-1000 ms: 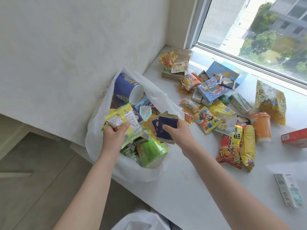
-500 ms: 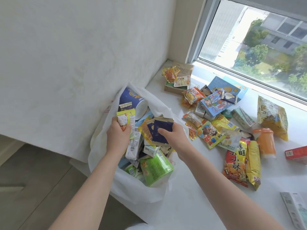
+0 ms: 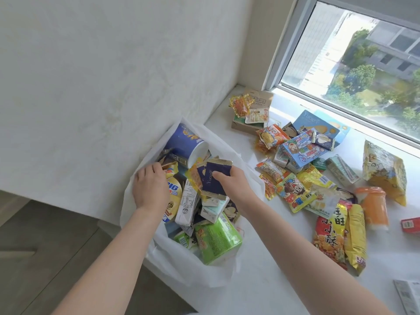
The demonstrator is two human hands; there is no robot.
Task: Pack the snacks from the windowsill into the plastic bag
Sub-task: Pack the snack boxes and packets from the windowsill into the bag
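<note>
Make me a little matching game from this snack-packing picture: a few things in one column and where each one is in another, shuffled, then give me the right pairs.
Things:
1. dark blue packet
2. green tub
3. orange jelly cup
4. blue cup

Places:
A. lying in the white plastic bag, at its near end
B. lying on the windowsill, right of the packet pile
C. pinched in the right hand over the bag
D. lying in the bag at its far end, by the wall

Pairs: 1-C, 2-A, 3-B, 4-D
</note>
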